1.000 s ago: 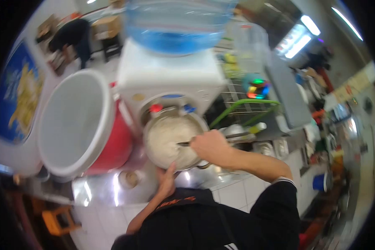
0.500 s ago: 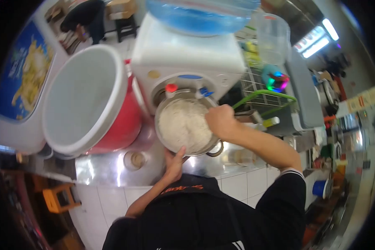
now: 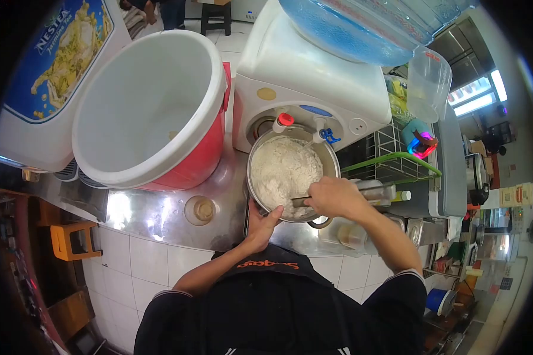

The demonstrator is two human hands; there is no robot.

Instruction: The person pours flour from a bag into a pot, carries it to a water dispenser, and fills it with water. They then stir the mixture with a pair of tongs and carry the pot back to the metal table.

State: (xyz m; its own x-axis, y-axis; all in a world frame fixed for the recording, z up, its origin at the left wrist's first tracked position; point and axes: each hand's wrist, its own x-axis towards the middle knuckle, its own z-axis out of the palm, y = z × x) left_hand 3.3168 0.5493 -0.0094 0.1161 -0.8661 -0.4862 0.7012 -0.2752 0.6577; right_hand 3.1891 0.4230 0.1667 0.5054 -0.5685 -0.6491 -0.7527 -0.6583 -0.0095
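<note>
Partner: What did the head view give you?

Me: A metal pot (image 3: pixel 333 161) straight ahead of the body, its far rim just under the red tap (image 3: pixel 285 119) and blue tap (image 3: pixel 328 136) of a water dispenser (image 3: pixel 314 68). Pale, floury mix (image 3: pixel 287 160) lay inside.

Partner: And the hands?

Me: Apart, both occupied. The left hand (image 3: pixel 262 229) gripped the near-left rim, thumb over the edge. The right hand (image 3: pixel 336 197) was closed around a metal utensil (image 3: pixel 300 202) at the near-right side.

Partner: Which way did the utensil run?

Me: Nearly crosswise, pointing left from the right fist into the mix, its visible end near the left thumb. I couldn't see the tip.

Partner: Surface and room?

Me: A shiny metal worktop (image 3: pixel 154 219); left of the pot, a small round cup (image 3: pixel 200 210), and past that a big red bucket (image 3: pixel 204 148). A wire rack (image 3: pixel 391 157) stood to the right. Beyond the near edge I saw floor tiles (image 3: pixel 189 260) and an orange stool (image 3: pixel 71 242).
</note>
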